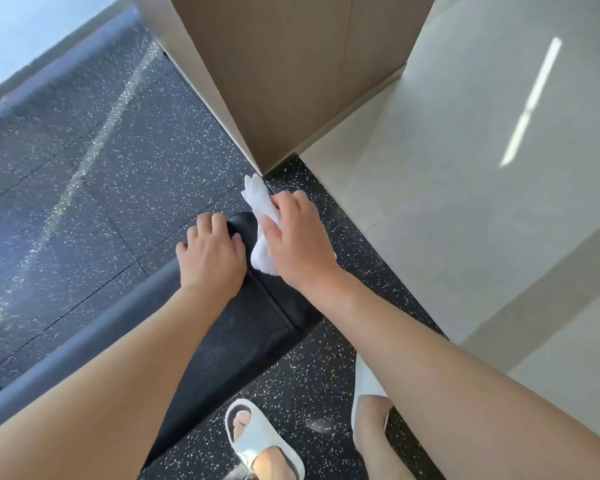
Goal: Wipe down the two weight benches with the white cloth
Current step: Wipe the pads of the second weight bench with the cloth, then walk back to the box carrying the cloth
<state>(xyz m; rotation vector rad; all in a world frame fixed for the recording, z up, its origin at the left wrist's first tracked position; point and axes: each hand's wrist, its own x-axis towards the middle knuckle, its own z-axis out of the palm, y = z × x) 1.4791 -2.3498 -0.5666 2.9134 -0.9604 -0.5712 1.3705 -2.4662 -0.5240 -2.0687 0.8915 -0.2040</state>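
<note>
The white cloth (262, 223) is gripped in the right hand (297, 233), thumb and curled fingers closed round it; its crumpled end sticks out beyond the fingertips, the rest is hidden under the palm. The left hand (210, 252) is laid on the black weight bench (250, 327), fingers bent over its far end. Only this bench is seen, its near part covered by the forearms.

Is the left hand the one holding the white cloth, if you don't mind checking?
No, the right hand grips the white cloth, while the left hand rests on the black bench pad.
</note>
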